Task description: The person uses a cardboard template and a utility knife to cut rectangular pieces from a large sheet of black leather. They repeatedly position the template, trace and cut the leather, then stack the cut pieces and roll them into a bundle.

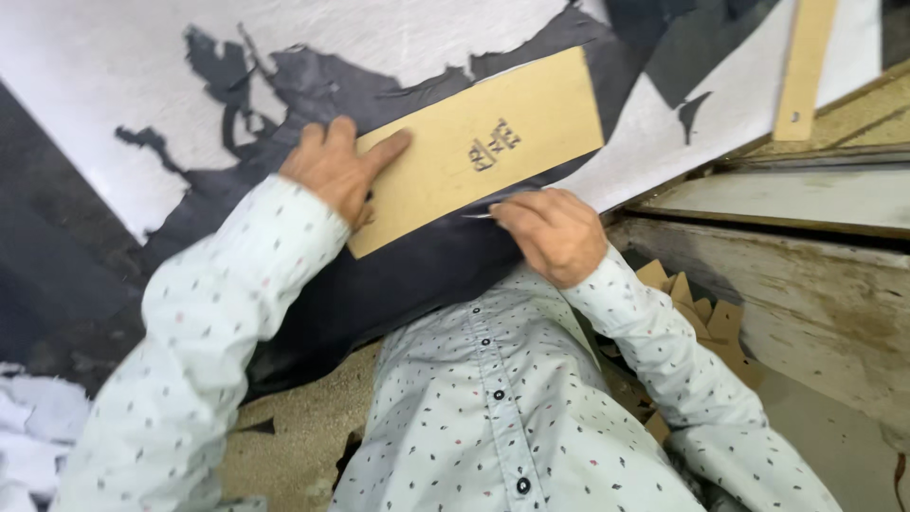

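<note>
A tan cardboard template [474, 147] lies flat on a sheet of dark material [398, 275] spread over a white work surface. My left hand [334, 168] presses down on the template's left end, fingers spread. My right hand [553, 232] is closed around a thin metal-tipped tool [477, 215] whose tip touches the dark sheet along the template's lower edge. Both sleeves are pale, with a small speckled print.
A white surface [114, 85] with ragged dark offcuts runs across the top. A wooden strip [806, 66] leans at the top right. A worn wooden bench edge [796, 256] sits at right, with cardboard scraps [701, 318] below it. White scraps [28, 427] lie at lower left.
</note>
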